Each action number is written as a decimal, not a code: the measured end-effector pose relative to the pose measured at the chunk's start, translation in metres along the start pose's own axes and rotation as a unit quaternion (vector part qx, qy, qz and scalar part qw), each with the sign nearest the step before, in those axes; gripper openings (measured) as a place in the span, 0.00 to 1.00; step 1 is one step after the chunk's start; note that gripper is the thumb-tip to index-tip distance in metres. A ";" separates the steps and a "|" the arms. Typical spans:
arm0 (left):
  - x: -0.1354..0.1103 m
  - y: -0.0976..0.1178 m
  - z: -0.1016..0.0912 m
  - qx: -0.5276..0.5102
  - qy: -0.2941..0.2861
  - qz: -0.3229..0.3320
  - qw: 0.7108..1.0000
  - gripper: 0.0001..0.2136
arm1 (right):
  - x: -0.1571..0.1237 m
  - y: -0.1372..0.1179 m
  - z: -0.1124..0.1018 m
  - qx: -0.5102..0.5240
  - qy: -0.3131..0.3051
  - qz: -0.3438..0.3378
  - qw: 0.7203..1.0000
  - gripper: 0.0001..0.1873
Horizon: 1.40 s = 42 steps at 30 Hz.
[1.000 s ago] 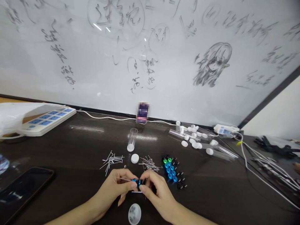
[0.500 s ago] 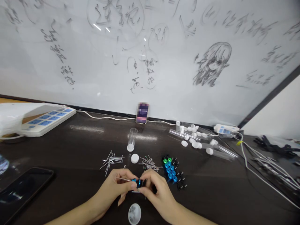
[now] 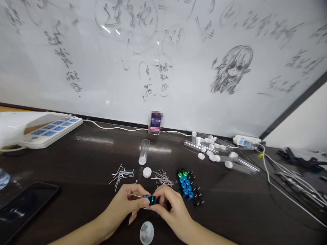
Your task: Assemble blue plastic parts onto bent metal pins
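My left hand (image 3: 130, 200) and my right hand (image 3: 168, 204) meet low in the middle, fingers pinched round a small blue-and-black cylindrical part (image 3: 152, 200). The fingertips hide much of it. A thin metal rod (image 3: 134, 195) runs from the left fingers toward the part's blue end; where its tip sits I cannot tell. Just below my hands stands a small white cup (image 3: 146, 233) with tiny dark bits inside. Beyond my fingers lie bent metal keys (image 3: 123, 175), a white cap (image 3: 147, 172) and a pile of thin metal pins (image 3: 163, 178).
Blue and green round parts (image 3: 186, 185) with black pieces sit to the right. A clear tube (image 3: 144, 151) stands behind; more tubes and caps (image 3: 212, 149) lie back right. Phones (image 3: 28, 207) (image 3: 155, 122), power strips (image 3: 53, 132) and a white cable (image 3: 286, 190) surround the work.
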<state>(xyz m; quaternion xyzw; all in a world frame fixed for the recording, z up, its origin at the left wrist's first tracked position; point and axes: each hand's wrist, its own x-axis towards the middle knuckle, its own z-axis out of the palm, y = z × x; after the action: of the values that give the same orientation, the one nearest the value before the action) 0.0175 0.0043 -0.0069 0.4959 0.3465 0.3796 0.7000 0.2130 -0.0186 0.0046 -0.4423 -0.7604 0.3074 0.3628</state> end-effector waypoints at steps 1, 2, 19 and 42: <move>0.000 0.000 0.000 -0.001 0.001 -0.001 1.000 0.10 | 0.000 0.000 0.000 -0.003 -0.005 0.002 1.000 0.07; 0.000 -0.001 0.000 -0.001 0.000 -0.002 1.000 0.10 | 0.000 0.000 -0.001 -0.009 -0.014 0.006 1.000 0.08; 0.003 -0.003 -0.001 -0.005 0.006 -0.001 1.000 0.10 | 0.000 -0.001 -0.003 -0.038 -0.055 0.006 0.998 0.15; 0.002 -0.001 0.000 -0.003 -0.002 0.010 1.000 0.09 | 0.000 -0.001 -0.001 0.010 -0.023 -0.003 1.000 0.08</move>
<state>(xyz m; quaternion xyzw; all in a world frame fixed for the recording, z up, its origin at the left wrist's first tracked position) 0.0181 0.0055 -0.0086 0.4978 0.3391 0.3867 0.6983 0.2135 -0.0193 0.0057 -0.4288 -0.7668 0.3242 0.3509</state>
